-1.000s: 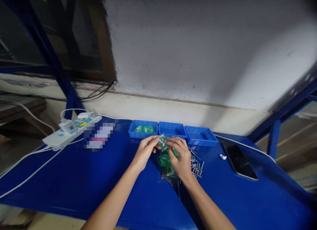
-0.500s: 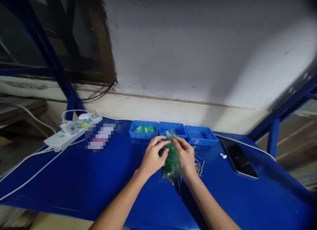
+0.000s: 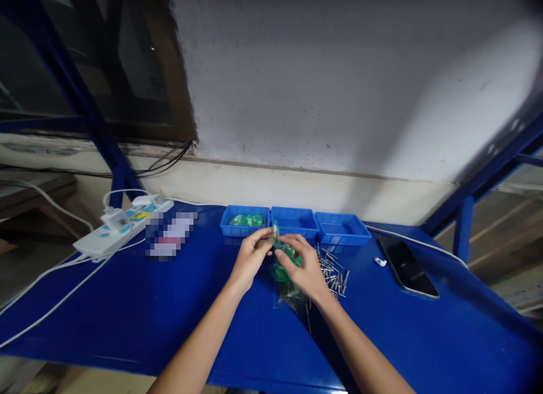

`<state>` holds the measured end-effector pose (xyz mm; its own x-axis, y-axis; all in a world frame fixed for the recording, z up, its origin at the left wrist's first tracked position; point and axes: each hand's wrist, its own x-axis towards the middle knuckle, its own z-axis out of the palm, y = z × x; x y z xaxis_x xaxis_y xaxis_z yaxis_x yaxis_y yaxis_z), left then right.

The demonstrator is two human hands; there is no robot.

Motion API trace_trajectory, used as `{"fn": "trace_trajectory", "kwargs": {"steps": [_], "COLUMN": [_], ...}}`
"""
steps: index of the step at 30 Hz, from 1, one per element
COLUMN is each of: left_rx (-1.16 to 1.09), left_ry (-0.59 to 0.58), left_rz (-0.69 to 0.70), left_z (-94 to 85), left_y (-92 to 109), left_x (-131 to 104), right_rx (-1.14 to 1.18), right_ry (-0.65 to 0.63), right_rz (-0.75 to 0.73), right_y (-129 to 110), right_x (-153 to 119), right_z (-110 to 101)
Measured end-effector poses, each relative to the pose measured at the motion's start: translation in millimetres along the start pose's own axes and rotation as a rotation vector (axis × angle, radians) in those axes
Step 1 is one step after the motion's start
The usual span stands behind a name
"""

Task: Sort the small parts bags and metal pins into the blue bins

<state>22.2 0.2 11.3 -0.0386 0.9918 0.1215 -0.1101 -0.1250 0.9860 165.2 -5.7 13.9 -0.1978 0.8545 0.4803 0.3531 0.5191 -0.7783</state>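
My left hand [image 3: 250, 262] is closed, its thumb and fingers pinching a small clear plastic bag [image 3: 275, 230] with something pale green in it. Close on the other side, my right hand [image 3: 304, 268] has its fingertips at the bag, thumb apart from the fingers. Beneath both hands lies a heap of green plastic packets [image 3: 282, 272], partly covered by the right hand. A clear bag [image 3: 291, 296] with dark contents rests at the near side of that heap. Loose thin metal pins [image 3: 337, 281], rivet-like, are scattered beside my right hand.
Behind the hands stand a blue bin [image 3: 245, 228] holding green packets and two more blue bins [image 3: 293, 221] [image 3: 343, 235]. A phone [image 3: 409, 269] and a small white object [image 3: 380, 262] lie right on the blue table [image 3: 169, 320]. A power strip [image 3: 104, 238] with cables sits left.
Both hands have moved slightly left with the small bag. My left hand has closed on it, while my right thumb has come away from the fingers. More metal pins show.
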Motion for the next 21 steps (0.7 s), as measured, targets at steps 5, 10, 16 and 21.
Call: {"fn": "trace_trajectory", "kwargs": {"steps": [5,10,16,21], "left_rx": [0.5,0.381,-0.102,0.053], "left_ry": [-0.003,0.058,0.085,0.139], "left_rz": [0.498,0.321,-0.155,0.044], "left_z": [7.9,8.9,-2.3,-5.2], "left_y": [4.6,7.7,12.9,9.2], "left_x": [-8.0,-8.0,-0.6,-1.0], "right_rx": [0.435,0.312,-0.188,-0.153], "right_ry": [0.118,0.209,0.157,0.111], "right_rz": [0.356,0.272,-0.211,-0.178], "right_y": [1.3,3.9,4.7,-0.3], "right_x": [2.8,1.6,-5.6,-6.3], "right_z": [3.2,5.0,4.8,8.4]}}
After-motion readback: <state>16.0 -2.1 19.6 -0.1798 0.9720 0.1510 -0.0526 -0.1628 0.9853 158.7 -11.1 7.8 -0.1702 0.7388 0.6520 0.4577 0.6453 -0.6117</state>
